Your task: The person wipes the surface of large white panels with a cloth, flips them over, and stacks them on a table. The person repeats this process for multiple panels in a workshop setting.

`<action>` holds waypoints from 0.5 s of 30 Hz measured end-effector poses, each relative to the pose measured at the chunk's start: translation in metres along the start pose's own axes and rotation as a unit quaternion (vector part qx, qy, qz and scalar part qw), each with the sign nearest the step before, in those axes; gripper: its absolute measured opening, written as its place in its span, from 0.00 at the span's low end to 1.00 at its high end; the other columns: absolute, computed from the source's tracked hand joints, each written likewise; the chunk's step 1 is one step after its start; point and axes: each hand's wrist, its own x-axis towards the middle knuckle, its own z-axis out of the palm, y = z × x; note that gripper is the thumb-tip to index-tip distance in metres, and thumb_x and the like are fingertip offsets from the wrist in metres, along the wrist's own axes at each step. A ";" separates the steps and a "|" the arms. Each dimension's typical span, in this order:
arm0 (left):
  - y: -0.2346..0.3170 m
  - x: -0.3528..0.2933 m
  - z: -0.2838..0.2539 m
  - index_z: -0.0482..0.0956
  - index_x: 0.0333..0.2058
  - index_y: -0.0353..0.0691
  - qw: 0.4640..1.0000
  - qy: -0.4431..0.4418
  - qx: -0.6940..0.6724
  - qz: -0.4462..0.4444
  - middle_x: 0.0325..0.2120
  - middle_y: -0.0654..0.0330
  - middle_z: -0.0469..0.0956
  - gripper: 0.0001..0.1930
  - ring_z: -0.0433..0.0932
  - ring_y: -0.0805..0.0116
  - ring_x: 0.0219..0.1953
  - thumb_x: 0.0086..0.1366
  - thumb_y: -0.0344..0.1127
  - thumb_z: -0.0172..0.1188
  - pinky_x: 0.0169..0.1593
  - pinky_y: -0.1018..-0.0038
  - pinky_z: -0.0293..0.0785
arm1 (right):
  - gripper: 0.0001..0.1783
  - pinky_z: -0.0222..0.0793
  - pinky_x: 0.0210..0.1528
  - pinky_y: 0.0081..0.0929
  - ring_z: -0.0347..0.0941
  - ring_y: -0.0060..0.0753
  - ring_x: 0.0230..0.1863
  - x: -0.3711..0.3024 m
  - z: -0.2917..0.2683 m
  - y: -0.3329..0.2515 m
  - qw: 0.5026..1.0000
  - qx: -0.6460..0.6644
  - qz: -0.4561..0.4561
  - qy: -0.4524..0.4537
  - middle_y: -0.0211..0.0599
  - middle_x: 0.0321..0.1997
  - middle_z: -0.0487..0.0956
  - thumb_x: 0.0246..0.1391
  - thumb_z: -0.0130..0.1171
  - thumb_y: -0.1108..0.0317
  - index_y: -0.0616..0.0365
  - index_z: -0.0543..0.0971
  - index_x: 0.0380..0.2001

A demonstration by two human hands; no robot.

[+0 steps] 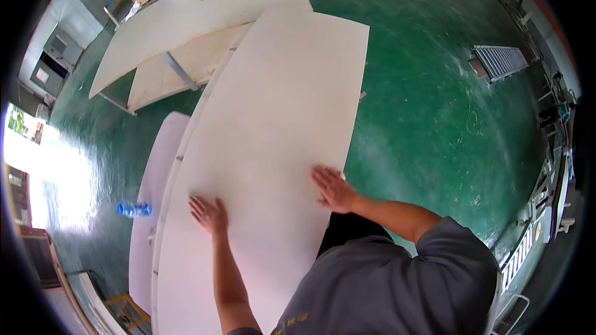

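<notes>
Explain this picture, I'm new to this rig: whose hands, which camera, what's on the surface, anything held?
There's no robot: it's a person, working bare-handed. A fisheye camera on their head looks down, so straight edges bend near the rim. The left hand and right hand are palm-down on or just over the white board, the right one near the board's right edge; both look empty. To the left, a blue bottle shows at the edge of a pale panel. The floor is green.

Left fingers (202,206), right fingers (323,177), seemingly on white board (267,118)
</notes>
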 end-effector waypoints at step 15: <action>0.102 -0.004 0.006 0.51 0.72 0.31 0.997 0.027 -0.057 0.039 0.74 0.47 0.50 0.38 0.46 0.49 0.76 0.77 0.57 0.33 0.77 0.53 0.37 | 0.46 0.40 0.79 0.48 0.40 0.55 0.80 0.216 -0.147 0.580 0.937 -0.101 0.311 0.125 0.53 0.80 0.47 0.65 0.50 0.44 0.63 0.50 0.74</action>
